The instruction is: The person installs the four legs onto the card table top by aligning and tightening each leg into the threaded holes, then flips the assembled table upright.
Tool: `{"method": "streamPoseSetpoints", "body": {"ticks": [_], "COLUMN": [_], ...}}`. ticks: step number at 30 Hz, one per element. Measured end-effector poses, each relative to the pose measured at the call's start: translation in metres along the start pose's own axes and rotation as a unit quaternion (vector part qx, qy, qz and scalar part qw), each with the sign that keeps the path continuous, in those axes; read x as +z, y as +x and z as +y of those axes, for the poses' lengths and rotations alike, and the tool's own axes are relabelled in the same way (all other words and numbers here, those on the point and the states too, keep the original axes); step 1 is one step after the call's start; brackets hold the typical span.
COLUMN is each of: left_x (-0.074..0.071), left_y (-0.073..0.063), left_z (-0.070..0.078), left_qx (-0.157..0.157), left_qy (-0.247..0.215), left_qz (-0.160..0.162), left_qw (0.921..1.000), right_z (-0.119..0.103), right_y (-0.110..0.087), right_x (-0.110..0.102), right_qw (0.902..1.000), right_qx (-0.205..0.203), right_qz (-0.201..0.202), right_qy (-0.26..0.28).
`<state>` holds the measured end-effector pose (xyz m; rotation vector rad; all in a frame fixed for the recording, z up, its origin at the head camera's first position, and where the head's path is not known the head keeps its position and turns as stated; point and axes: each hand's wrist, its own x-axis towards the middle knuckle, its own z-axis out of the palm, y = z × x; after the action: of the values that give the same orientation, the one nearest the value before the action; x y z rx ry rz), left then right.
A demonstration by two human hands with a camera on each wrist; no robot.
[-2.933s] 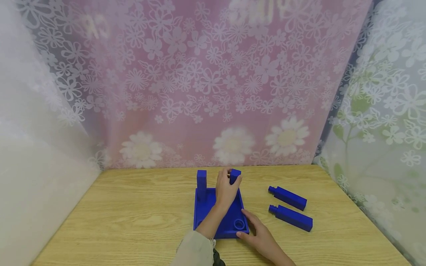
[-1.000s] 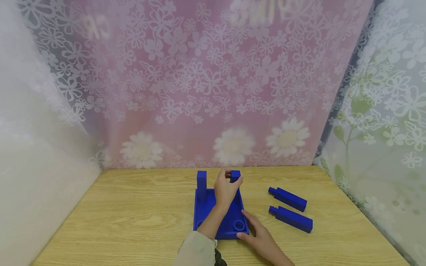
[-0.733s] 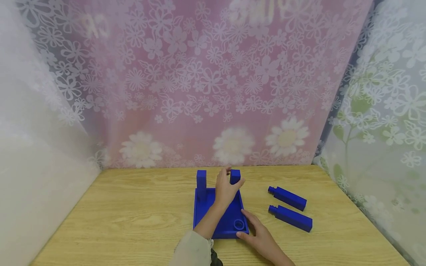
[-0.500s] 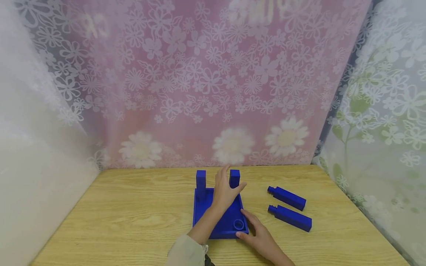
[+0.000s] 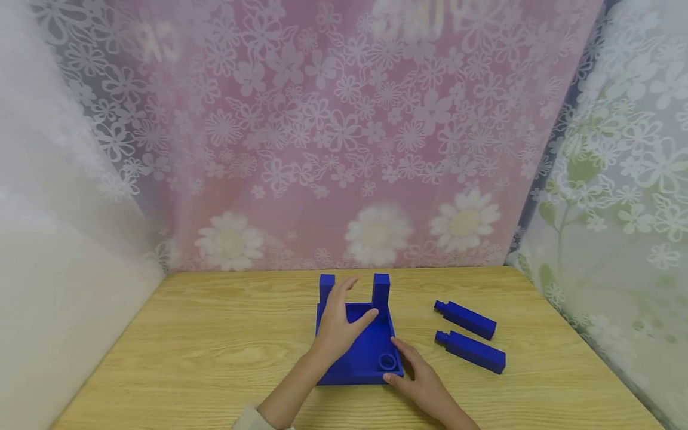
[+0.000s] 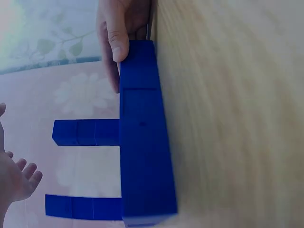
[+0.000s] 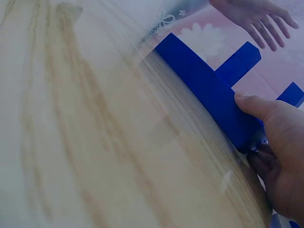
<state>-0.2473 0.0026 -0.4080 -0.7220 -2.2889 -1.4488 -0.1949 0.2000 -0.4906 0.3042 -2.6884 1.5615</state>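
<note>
Though flowery the backdrop (image 5: 301,119), wood-grained the table (image 5: 252,340).

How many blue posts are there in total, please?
4. In the tray, at its far corners, stand a left post, partly behind the left hand, and a right post. A farther post and a nearer post lie on the table to the right.

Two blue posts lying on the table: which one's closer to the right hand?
The front post, lower in the head view. It lies nearer the right hand; the rear post lies beyond it, farther from that hand.
</note>
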Motion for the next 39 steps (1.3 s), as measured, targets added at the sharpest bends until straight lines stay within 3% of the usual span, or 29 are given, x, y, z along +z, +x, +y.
{"method": "streamPoseSetpoints", "body": {"ticks": [5,10,13,17,23,29,34,39], "left_x": [-0.016,-0.026,-0.03,-0.034,-0.039,-0.039,-0.041,-0.042], "left_y": [-0.019,-0.029,-0.035,-0.039,-0.051,-0.065,-0.07,-0.069], "left_z": [-0.005,-0.011,-0.015,-0.022,-0.045,-0.07,-0.085,-0.091], "left_qx": [-0.023,-0.047,-0.063,-0.067,-0.03,-0.018,-0.025,-0.02], "left_qy": [-0.039,-0.087,-0.093,-0.051,0.054,0.098,0.115,0.132], "left_qz": [0.002,0.003,0.001,-0.003,-0.016,-0.066,-0.109,-0.13], "left_qw": [0.999,0.995,0.9936,0.9965,0.998,0.9928,0.9871,0.9825], "right_z": [-0.001,-0.002,-0.001,-0.001,-0.004,-0.005,-0.004,0.002], "right_y": [0.0,0.001,0.001,0.002,0.002,-0.001,0.0,0.004], "right_x": [-0.001,-0.003,-0.003,-0.002,-0.002,-0.016,-0.041,-0.074], "right_qw": [1.0,0.9998,0.9997,0.9997,0.9986,0.9982,0.9966,0.9796], "right_qx": [0.007,0.013,0.016,0.016,0.012,-0.02,-0.043,-0.069], "right_qz": [0.002,0.008,0.006,0.004,-0.012,-0.032,0.018,0.077], "right_qy": [-0.001,-0.011,-0.015,-0.019,-0.05,-0.047,-0.068,-0.172]}}
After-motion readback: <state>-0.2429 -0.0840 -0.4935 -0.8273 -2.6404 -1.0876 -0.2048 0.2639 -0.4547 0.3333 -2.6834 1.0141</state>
